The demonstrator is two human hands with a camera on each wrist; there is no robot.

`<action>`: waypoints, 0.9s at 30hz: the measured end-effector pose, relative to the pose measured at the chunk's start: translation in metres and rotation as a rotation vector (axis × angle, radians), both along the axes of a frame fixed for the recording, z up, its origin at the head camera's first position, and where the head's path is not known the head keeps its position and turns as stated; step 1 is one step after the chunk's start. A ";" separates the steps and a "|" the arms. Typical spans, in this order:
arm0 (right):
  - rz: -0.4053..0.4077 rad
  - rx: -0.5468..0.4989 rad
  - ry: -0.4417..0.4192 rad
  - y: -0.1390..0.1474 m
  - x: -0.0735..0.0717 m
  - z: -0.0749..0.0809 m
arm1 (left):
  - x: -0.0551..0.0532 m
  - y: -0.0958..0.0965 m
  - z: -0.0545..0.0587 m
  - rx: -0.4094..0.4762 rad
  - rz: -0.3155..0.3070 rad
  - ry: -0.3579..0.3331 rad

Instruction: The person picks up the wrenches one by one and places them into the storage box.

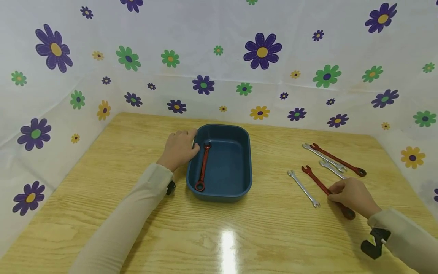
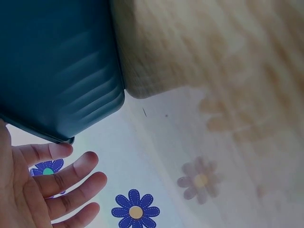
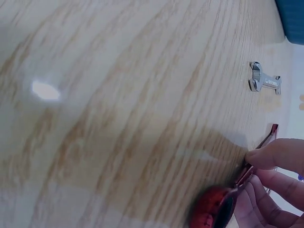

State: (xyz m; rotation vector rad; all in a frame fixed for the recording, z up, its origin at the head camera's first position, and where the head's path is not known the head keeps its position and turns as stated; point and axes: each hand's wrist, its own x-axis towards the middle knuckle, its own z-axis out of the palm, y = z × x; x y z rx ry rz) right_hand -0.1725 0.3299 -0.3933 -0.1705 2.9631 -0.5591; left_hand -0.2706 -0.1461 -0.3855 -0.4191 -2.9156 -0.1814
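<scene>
My left hand rests at the left wall of a dark blue bin, its thumb over the rim. In the left wrist view its fingers are spread and fairly straight, one fingertip right at the rim. A red combination wrench lies inside the bin along that wall. On the right, my right hand pinches another red combination wrench by its shaft between thumb and fingers. Its ring end shows large in the right wrist view. A silver open-end wrench lies just left of it.
Beyond my right hand lie another red wrench and silver wrenches, one beside it and one partly behind the hand. The wooden table meets a flower-printed cloth at the back and sides.
</scene>
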 end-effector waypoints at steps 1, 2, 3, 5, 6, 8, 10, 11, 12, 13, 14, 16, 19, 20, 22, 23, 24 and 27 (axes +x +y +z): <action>0.000 0.000 0.002 0.000 0.000 0.000 | 0.000 0.000 0.000 0.001 -0.001 0.001; -0.001 -0.003 0.002 0.000 0.000 0.000 | 0.000 0.000 0.000 0.003 -0.002 0.003; 0.001 -0.004 0.004 0.000 0.000 0.000 | 0.000 0.000 0.000 0.004 -0.002 0.003; 0.001 -0.004 0.003 0.001 0.000 -0.001 | 0.000 0.000 0.000 0.007 -0.002 0.002; 0.000 -0.003 0.001 0.001 0.001 -0.001 | 0.000 0.000 -0.001 0.008 0.000 0.000; -0.006 -0.002 -0.009 0.002 0.001 -0.002 | 0.000 0.000 0.000 0.007 0.003 -0.007; -0.013 0.002 -0.023 0.003 0.000 -0.003 | 0.000 0.000 0.001 0.008 0.006 -0.016; -0.016 0.003 -0.029 0.003 0.000 -0.003 | 0.000 0.000 0.001 0.006 0.008 -0.020; -0.018 0.004 -0.034 0.004 0.000 -0.003 | 0.000 0.000 0.001 0.005 0.010 -0.024; -0.018 0.003 -0.037 0.004 0.000 -0.004 | 0.000 0.000 0.001 0.004 0.011 -0.027; -0.017 0.002 -0.038 0.004 -0.001 -0.004 | 0.000 0.000 0.001 0.005 0.013 -0.030; -0.010 -0.007 -0.034 0.005 -0.001 -0.005 | 0.000 0.000 0.001 0.003 0.016 -0.032; 0.001 -0.035 -0.035 0.006 -0.002 -0.007 | 0.000 0.000 0.000 0.000 0.017 -0.026; 0.001 -0.045 -0.039 0.006 -0.002 -0.008 | 0.000 0.000 0.000 0.000 0.017 -0.025; -0.003 -0.069 -0.052 0.007 -0.002 -0.009 | 0.001 0.000 0.000 -0.001 0.014 -0.022; -0.006 -0.077 -0.058 0.007 -0.002 -0.009 | 0.001 0.000 0.000 -0.001 0.012 -0.021; -0.010 -0.085 -0.063 0.008 -0.001 -0.009 | 0.001 0.000 0.000 0.000 0.011 -0.020; -0.014 -0.091 -0.065 0.008 -0.001 -0.010 | 0.001 0.000 0.001 0.003 0.006 -0.017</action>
